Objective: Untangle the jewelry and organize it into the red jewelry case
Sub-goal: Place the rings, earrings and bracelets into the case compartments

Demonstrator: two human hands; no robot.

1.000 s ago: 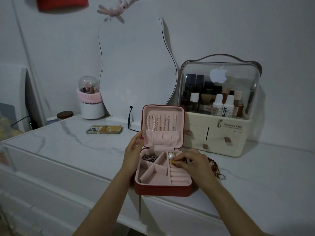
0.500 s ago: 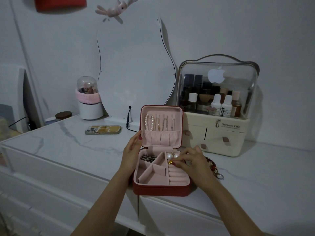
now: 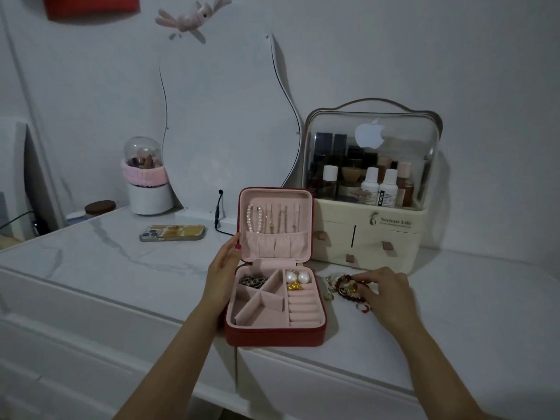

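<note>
The right hand has left the red jewelry case for the tangled jewelry pile just right of it.
The pile, dark red beads with gold and small rings, lies at centre right of the frame under curled fingertips that touch it; whether they pinch anything cannot be told. The case stands open at centre, pink-lined, holding two pearl earrings. The left hand rests with relaxed, nearly straight fingers against the case's left side.

Head view, angled down, near dresser top
</note>
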